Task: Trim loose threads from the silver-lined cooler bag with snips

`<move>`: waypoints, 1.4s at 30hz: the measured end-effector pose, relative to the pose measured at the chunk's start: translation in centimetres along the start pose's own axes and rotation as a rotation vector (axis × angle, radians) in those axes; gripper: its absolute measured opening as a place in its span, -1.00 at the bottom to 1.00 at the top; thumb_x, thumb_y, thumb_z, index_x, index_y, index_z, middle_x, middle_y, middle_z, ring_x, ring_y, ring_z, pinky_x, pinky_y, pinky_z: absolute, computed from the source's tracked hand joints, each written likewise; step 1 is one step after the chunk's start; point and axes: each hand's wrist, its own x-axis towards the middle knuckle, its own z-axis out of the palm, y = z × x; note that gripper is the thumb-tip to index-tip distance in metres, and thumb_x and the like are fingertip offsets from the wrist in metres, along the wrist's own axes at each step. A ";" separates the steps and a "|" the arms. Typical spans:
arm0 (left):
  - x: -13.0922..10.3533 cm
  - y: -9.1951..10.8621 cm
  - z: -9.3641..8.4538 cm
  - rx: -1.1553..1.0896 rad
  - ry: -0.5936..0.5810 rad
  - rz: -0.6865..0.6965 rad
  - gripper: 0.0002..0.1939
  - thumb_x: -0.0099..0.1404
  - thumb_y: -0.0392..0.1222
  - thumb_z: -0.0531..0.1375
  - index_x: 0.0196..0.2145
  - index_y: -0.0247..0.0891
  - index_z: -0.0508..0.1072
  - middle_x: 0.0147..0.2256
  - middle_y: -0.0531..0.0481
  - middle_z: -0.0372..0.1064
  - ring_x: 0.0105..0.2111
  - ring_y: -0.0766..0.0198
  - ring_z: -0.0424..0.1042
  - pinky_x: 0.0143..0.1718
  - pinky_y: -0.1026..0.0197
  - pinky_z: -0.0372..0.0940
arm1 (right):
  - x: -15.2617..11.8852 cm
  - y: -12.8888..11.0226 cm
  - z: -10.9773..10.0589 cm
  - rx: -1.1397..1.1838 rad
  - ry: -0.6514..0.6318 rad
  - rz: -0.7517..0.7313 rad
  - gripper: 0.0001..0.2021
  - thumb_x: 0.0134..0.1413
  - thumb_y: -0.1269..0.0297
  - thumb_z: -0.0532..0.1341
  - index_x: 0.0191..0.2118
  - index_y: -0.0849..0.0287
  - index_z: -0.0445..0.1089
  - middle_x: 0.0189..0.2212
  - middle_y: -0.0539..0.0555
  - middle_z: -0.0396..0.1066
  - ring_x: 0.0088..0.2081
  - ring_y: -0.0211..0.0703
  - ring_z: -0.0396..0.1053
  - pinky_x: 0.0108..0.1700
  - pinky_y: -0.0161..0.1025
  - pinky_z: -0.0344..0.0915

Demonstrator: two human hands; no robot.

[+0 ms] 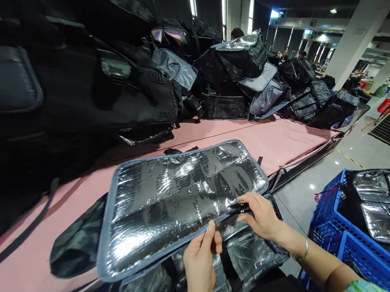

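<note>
A bag's silver foil-lined lid (181, 187) with grey edge binding lies spread out before me. Below it sits the bag's body (246, 245), also foil-lined, with a dark strap across it. My left hand (202, 258) pinches the near bound edge of the lid between thumb and fingers. To its right, my right hand (261, 215) grips a small black tool (239, 207), which looks like thread snips, close to the same edge. The fingers partly cover the tool.
Black bags (136, 87) are heaped along the back of the pink-covered table (265, 140). A dark camouflage piece (81, 245) lies at left. Blue crates (328, 207) holding foil-lined bags stand on the floor at right. A pillar (358, 29) rises behind.
</note>
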 end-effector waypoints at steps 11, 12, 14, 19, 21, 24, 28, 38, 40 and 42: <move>0.3 0.0 -0.1 0.096 -0.047 0.033 -0.56 0.07 0.18 0.20 -0.53 -0.33 0.40 -0.69 0.09 0.19 -0.68 0.38 0.13 -0.62 0.31 0.08 | 1.7 2.1 1.2 -0.078 -0.111 -0.070 -0.64 -0.15 0.64 0.01 -0.30 0.15 0.42 -0.34 0.02 0.42 -0.33 -0.23 0.35 -0.32 -0.34 0.21; 0.3 0.0 -0.4 0.158 -0.068 0.059 -0.56 0.11 0.18 0.17 -0.47 -0.33 0.43 -0.67 0.07 0.23 -0.68 0.36 0.17 -0.62 0.30 0.10 | 2.1 2.1 1.1 -0.057 -0.154 -0.028 -0.65 -0.14 0.64 0.02 -0.30 0.14 0.42 -0.33 0.02 0.42 -0.32 -0.23 0.36 -0.31 -0.35 0.21; 0.3 0.2 -1.2 0.363 -0.077 0.243 -0.60 0.20 0.12 0.10 -0.33 -0.31 0.47 -0.58 0.02 0.34 -0.64 0.30 0.28 -0.57 0.26 0.20 | 3.0 2.1 0.7 -0.021 -0.247 0.078 -0.66 -0.12 0.64 0.05 -0.29 0.13 0.42 -0.31 0.00 0.42 -0.27 -0.23 0.37 -0.29 -0.36 0.21; 1.1 2.0 -2.4 1.034 0.103 1.167 -0.82 0.27 -0.18 0.14 -0.20 -0.19 0.49 -0.30 -0.06 0.48 -0.29 0.18 0.40 -0.20 0.14 0.24 | 5.4 2.8 0.3 -0.011 -0.493 0.287 -0.81 -0.02 0.53 0.18 -0.32 0.11 0.46 -0.31 -0.02 0.43 -0.23 -0.20 0.36 -0.23 -0.34 0.18; 2.0 2.9 -2.4 1.243 0.113 1.293 -0.85 0.26 -0.21 0.16 -0.23 -0.17 0.49 -0.31 -0.04 0.46 -0.31 0.18 0.37 -0.28 0.16 0.19 | 6.1 3.2 0.4 -0.004 -0.535 0.305 -0.94 0.00 0.40 0.26 -0.36 0.11 0.47 -0.34 -0.03 0.44 -0.26 -0.20 0.37 -0.26 -0.34 0.16; 3.5 3.5 -2.2 1.360 0.030 1.332 -0.88 0.28 -0.20 0.14 -0.29 -0.16 0.49 -0.38 0.01 0.43 -0.37 0.24 0.34 -0.37 0.20 0.12 | 6.8 3.6 0.8 0.002 -0.568 0.322 -0.96 -0.01 0.29 0.31 -0.41 0.12 0.47 -0.42 -0.06 0.44 -0.35 -0.24 0.37 -0.35 -0.36 0.12; 4.9 3.6 -1.8 1.456 -0.033 1.194 -0.78 0.33 -0.20 0.04 -0.31 -0.22 0.48 -0.37 -0.04 0.43 -0.34 0.19 0.35 -0.33 0.17 0.13 | 7.3 4.1 1.2 0.006 -0.595 0.334 -0.95 -0.01 0.30 0.32 -0.41 0.12 0.47 -0.46 -0.07 0.44 -0.39 -0.26 0.36 -0.40 -0.38 0.08; 5.9 4.2 -1.5 1.474 -0.204 0.917 -0.71 0.34 -0.14 -0.04 -0.32 -0.23 0.45 -0.36 -0.08 0.41 -0.33 0.12 0.33 -0.30 0.13 0.15 | 7.2 4.3 1.5 -0.023 -0.601 0.318 -0.95 0.01 0.29 0.31 -0.41 0.12 0.46 -0.47 -0.05 0.44 -0.38 -0.24 0.37 -0.41 -0.38 0.07; 5.6 3.9 -1.5 1.449 -0.192 0.987 -0.74 0.34 -0.12 -0.01 -0.28 -0.21 0.45 -0.32 -0.06 0.41 -0.31 0.14 0.33 -0.32 0.15 0.14 | 7.2 4.3 1.6 -0.033 -0.588 0.307 -0.93 0.02 0.28 0.30 -0.42 0.12 0.45 -0.47 -0.05 0.43 -0.38 -0.23 0.36 -0.42 -0.37 0.07; 5.4 3.6 -1.5 1.453 -0.134 1.035 -0.75 0.34 -0.12 0.01 -0.29 -0.21 0.45 -0.32 -0.05 0.42 -0.30 0.14 0.33 -0.33 0.15 0.12 | 7.2 4.1 1.7 -0.044 -0.574 0.293 -0.92 0.03 0.27 0.30 -0.42 0.13 0.44 -0.46 -0.04 0.43 -0.37 -0.22 0.36 -0.42 -0.36 0.07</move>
